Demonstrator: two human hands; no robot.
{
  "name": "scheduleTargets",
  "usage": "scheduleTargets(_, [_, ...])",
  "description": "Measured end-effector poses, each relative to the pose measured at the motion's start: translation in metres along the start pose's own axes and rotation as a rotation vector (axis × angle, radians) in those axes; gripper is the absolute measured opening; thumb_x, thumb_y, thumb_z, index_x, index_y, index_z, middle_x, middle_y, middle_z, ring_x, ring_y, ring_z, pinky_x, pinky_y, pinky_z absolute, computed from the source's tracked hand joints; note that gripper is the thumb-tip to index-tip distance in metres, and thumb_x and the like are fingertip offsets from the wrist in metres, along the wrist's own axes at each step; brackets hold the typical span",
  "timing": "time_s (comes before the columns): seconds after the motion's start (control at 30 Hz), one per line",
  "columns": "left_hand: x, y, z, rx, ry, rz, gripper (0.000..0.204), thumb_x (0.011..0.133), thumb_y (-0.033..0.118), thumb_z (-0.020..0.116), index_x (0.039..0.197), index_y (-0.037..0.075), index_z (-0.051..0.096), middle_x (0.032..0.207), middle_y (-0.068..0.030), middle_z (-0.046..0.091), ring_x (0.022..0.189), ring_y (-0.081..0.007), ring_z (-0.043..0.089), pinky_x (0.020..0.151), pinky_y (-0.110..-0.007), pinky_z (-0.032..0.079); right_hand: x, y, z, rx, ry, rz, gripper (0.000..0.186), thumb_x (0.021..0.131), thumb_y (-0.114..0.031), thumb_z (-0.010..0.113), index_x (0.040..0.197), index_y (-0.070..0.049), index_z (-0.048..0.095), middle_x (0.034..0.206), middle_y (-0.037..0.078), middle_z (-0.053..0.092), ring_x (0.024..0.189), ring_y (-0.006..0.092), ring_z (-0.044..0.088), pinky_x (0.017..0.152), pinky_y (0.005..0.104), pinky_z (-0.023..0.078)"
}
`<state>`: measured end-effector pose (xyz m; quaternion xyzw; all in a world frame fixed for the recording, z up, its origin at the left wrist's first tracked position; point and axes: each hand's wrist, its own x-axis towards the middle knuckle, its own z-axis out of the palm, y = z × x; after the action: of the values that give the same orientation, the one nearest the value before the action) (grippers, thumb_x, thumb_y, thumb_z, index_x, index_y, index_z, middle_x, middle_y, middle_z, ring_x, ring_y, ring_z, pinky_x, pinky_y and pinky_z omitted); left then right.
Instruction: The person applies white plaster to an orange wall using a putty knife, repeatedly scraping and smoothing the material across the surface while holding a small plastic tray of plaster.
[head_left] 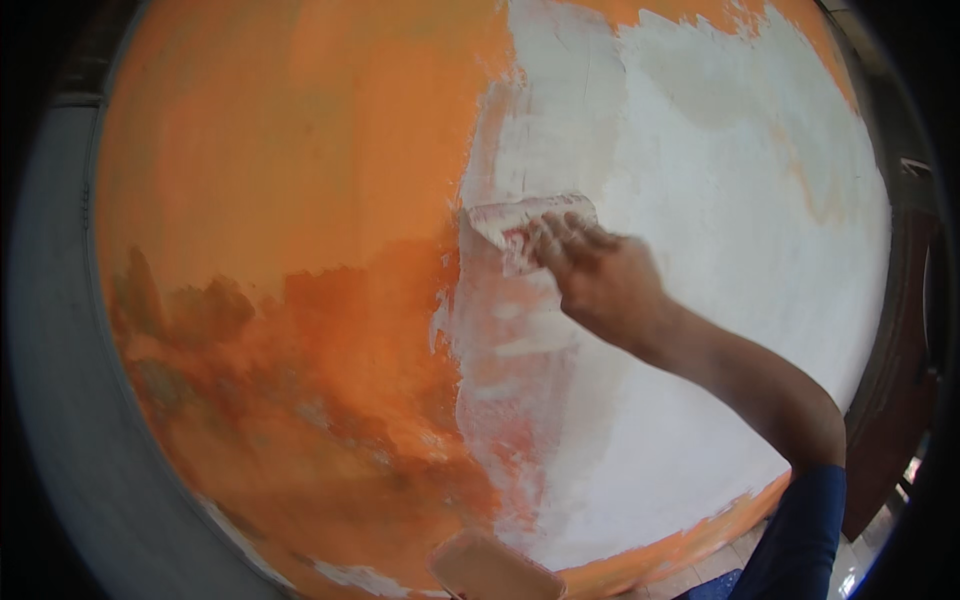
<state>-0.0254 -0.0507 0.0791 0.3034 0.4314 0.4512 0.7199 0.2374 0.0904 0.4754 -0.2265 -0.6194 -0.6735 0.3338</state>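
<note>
My right hand [612, 285] is closed around a wide putty knife [500, 215] smeared with white. Its blade lies against the wall, over a thin, streaky strip of white putty [520, 370] where orange shows through. To the left the wall's orange paint [300, 150] is bare, with darker red-brown patches lower down. On the right, thicker white putty [700, 400] covers the surface. At the bottom edge a flat tan plate with rounded corners [495, 568] juts into view; what holds it is out of the picture. My left hand cannot be seen.
A grey upright surface [60, 330] borders the wall on the left. On the right are a dark reddish-brown panel [900, 370] and pale floor tiles [735, 550]. Uncovered orange runs along the wall's lower edge. Damp-looking grey putty [690, 85] lies higher up.
</note>
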Motion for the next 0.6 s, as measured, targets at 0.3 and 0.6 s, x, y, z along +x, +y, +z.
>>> scheduleTargets(0.3, [0.001,0.000,0.008,-0.012,-0.025,0.009,0.049,0.089,0.034,0.051,0.126,0.003,0.042,0.113,-0.0167,0.058,0.093,-0.0339,0.063,0.073,-0.051,0.057,0.081,0.210,0.024,-0.315,-0.175,0.386,0.045,0.070,0.003,0.050,0.105,-0.018,0.067,0.073,0.014,0.066,0.060,0.0295,0.063,0.054,0.0410,0.051])
scheduleTargets(0.6, [-0.005,0.000,0.012,0.059,-0.037,-0.020,0.053,0.088,0.037,0.052,0.128,0.004,0.041,0.116,-0.0149,0.057,0.097,-0.0326,0.062,0.076,-0.051,0.056,-0.102,0.001,-0.029,0.066,-0.300,0.232,0.034,0.077,-0.008,0.055,0.111,-0.006,0.059,0.111,0.017,0.061,0.088,0.0271,0.065,0.059,0.0384,0.055])
